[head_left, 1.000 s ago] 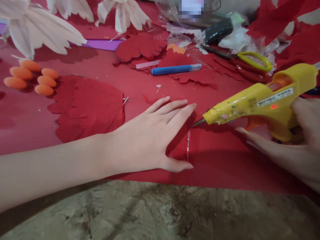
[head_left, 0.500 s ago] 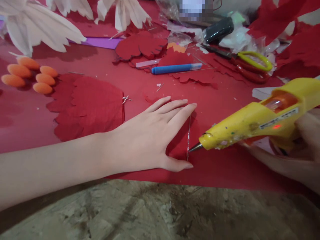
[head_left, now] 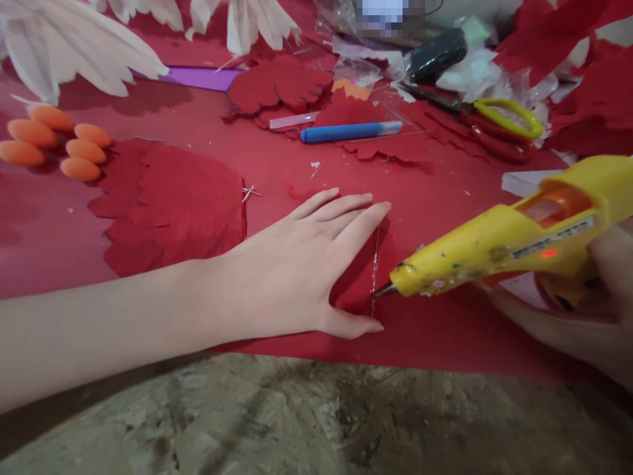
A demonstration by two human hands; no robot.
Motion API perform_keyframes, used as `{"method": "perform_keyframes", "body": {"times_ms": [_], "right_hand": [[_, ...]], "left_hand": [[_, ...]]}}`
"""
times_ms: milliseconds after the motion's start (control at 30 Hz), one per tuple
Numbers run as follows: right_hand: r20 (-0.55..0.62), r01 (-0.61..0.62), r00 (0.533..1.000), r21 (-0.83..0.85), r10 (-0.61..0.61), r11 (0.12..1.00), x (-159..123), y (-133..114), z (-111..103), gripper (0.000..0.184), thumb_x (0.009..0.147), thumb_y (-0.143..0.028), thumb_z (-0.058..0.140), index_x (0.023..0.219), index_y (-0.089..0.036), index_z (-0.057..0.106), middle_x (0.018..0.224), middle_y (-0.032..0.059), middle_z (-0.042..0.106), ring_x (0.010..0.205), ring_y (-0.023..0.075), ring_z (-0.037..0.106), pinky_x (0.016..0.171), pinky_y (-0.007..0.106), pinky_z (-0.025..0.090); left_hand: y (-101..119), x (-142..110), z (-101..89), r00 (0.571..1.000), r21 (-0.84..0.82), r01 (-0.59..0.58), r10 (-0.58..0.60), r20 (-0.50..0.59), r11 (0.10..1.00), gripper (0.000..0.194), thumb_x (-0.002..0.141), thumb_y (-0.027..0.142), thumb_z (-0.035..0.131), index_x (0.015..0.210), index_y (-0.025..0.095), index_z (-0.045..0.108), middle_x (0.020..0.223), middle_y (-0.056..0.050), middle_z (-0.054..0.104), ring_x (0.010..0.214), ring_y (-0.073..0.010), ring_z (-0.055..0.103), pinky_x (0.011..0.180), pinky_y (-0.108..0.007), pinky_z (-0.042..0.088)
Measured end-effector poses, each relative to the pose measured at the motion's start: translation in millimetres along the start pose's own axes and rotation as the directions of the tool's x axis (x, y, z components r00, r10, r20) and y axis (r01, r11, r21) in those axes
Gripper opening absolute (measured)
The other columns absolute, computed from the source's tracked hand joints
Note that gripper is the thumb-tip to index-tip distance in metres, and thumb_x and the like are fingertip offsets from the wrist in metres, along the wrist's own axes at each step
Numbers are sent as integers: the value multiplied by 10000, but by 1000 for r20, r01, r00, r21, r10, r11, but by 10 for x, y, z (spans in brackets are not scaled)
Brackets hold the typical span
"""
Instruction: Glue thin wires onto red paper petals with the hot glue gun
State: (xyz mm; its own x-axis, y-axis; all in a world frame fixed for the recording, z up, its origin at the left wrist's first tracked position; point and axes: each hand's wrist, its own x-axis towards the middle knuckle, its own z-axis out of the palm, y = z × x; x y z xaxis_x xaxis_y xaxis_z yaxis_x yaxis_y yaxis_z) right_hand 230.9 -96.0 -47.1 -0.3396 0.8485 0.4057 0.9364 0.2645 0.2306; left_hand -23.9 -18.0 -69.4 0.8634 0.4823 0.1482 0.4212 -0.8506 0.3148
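Partly off-frame: right hand [head_left: 601, 330], glue gun [head_left: 465, 251]

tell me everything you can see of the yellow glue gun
The glue gun has a yellow body that looks like plastic, its front speckled, with orange inside an upper opening, a pale printed label, a lit red light and a metal nozzle. The right hand holds it, hiding part of the handle. It slants down leftward, nozzle tip at a shiny line on the red piece under the left hand. Its rear is cut off.
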Motion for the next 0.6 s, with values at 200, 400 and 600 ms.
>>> {"method": "perform_keyframes", "body": {"times_ms": [200, 400, 600], "right_hand": [[-18, -54, 998, -2, 54, 999, 24, -19, 10, 452, 805, -558, 451, 626, -251, 171, 595, 18, 388, 537, 155, 406, 449, 307, 204], [-97, 61, 993, -41, -64, 997, 110, -46, 8, 464, 798, -513, 505, 620, -247, 169, 549, -24, 297, 449, 104, 280, 404, 272, 193], [-78, 78, 994, 55, -74, 995, 48, 61, 35, 409, 789, -529, 516, 646, -233, 273, 583, -14, 334, 490, 111, 317, 422, 259, 261]], "left_hand": [[-8, -8, 9, 1000, 3, -19, 19, -23, 1000, 958, 661, 659, 572, 1312, -1, 331, 1378, -219, 398, 1315, -294, 316, 1103, -387, 208], [-12, 2, 11, 999, 1, -22, 22, -24, 1000, 953, 672, 644, 571, 1320, -9, 321, 1378, -213, 398, 1312, -298, 318, 1103, -386, 210], [-14, 0, 17, 999, -18, -25, 25, -22, 1000, 928, 678, 643, 565, 1312, 8, 329, 1384, -209, 391, 1312, -305, 315, 1100, -398, 216]]}}
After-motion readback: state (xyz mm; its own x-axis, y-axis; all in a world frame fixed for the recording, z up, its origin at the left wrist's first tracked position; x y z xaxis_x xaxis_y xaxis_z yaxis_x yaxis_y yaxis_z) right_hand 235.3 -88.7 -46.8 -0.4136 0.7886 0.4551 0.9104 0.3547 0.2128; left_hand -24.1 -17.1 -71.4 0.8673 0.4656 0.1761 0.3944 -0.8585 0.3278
